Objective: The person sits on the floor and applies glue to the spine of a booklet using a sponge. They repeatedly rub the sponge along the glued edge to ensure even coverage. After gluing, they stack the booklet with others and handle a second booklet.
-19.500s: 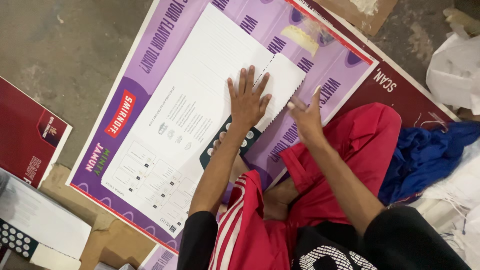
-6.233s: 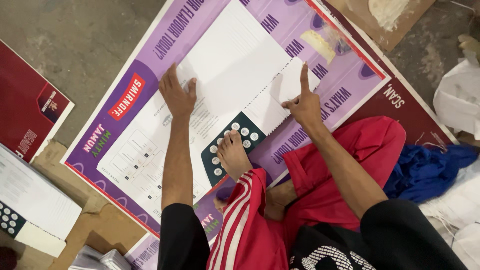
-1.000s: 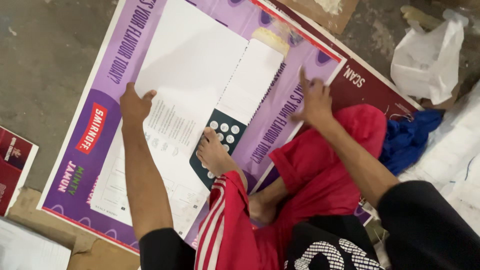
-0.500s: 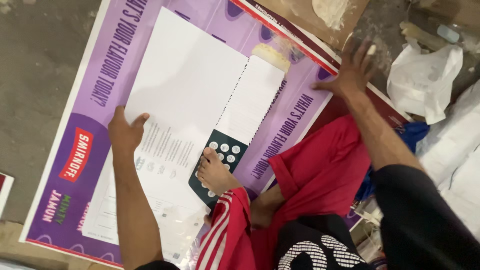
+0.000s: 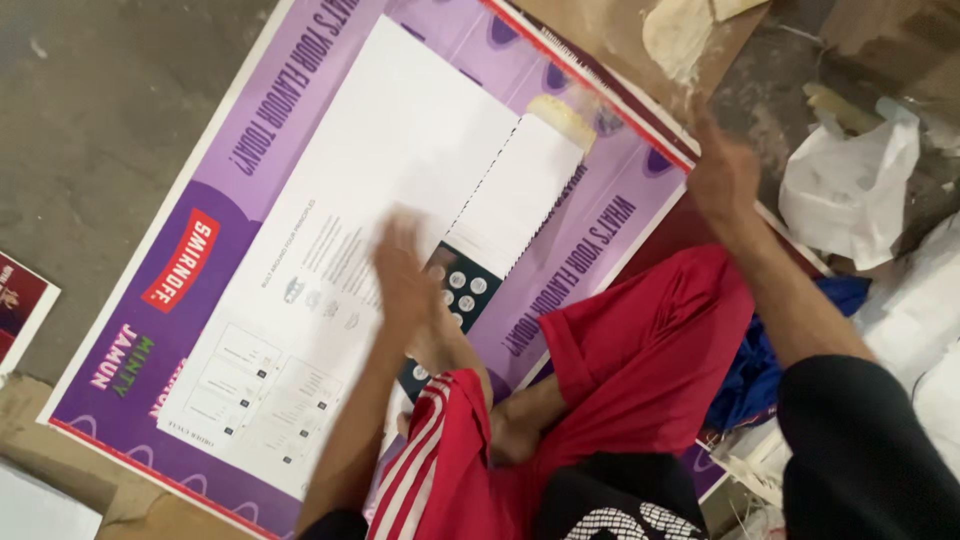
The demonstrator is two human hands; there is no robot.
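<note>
Cardboard, a large purple printed display sheet point(image 5: 300, 160) with a white panel, lies flat on the concrete floor point(image 5: 90, 120), pinned under the seated person's bare foot point(image 5: 445, 345). Left hand point(image 5: 405, 275), blurred with fingers spread, hovers over the white panel. Right hand point(image 5: 722, 175), its grip too blurred to tell, reaches the sheet's red edge beside a crumpled white plastic bag point(image 5: 850, 190).

Your left hand point(image 5: 405, 275), blurred, lies flat on the white sheet point(image 5: 400, 150), fingertips pointing up the sheet, which rests on the purple poster point(image 5: 590, 250). Your right hand point(image 5: 722, 172), also blurred, is at the poster's red edge, fingers near brown cardboard point(image 5: 610, 30); a white bag point(image 5: 850, 190) sits beside it.
</note>
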